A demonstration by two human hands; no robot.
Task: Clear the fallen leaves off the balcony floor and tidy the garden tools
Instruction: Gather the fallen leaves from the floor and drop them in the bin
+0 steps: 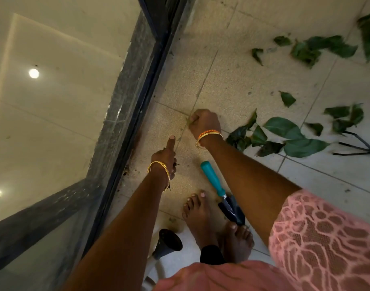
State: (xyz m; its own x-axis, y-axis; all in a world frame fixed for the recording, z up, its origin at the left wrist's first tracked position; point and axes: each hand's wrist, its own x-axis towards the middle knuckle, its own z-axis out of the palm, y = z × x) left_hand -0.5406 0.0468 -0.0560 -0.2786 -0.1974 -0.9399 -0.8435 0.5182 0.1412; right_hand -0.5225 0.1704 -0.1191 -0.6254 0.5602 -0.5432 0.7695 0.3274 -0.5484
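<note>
My right hand (204, 122) is down at the tiled floor, its fingers pinched on a small leaf scrap (188, 121) at a tile joint. My left hand (166, 157) hovers close by with the thumb stuck out and the fingers curled around small dark bits of debris. A trowel with a teal handle (214, 179) and dark blade lies on the floor between my right forearm and my bare feet. Green fallen leaves (284, 133) lie scattered to the right, with more leaves (318, 47) farther off. A dark hand rake (356, 147) lies at the right edge.
A dark sliding-door frame (138, 101) with glass runs along the left, with dirt along its track. The black rose of a watering can spout (169, 241) sits by my left foot (197, 215). Beige floor tiles (232, 80) stretch ahead.
</note>
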